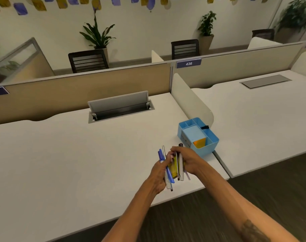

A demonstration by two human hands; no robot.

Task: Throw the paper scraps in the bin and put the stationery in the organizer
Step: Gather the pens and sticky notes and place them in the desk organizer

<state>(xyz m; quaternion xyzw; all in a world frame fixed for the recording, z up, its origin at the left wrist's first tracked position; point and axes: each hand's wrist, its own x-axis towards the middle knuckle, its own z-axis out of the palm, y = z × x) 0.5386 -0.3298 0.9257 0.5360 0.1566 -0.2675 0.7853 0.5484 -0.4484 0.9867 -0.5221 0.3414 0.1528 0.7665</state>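
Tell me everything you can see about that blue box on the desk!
The blue organizer looks like light blue plastic, a box split into several open compartments. It stands upright near the right edge of the white desk, beside a low white divider. Something orange-yellow sits in its nearest compartment, and a small black object rests at its far rim. Neither hand touches it.

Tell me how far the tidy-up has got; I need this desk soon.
No paper scraps show on the white desk, so that part looks done; no bin is in view. The left hand and right hand hold a bundle of pens and markers. Left: dropping them into the light blue plastic organizer nearby.
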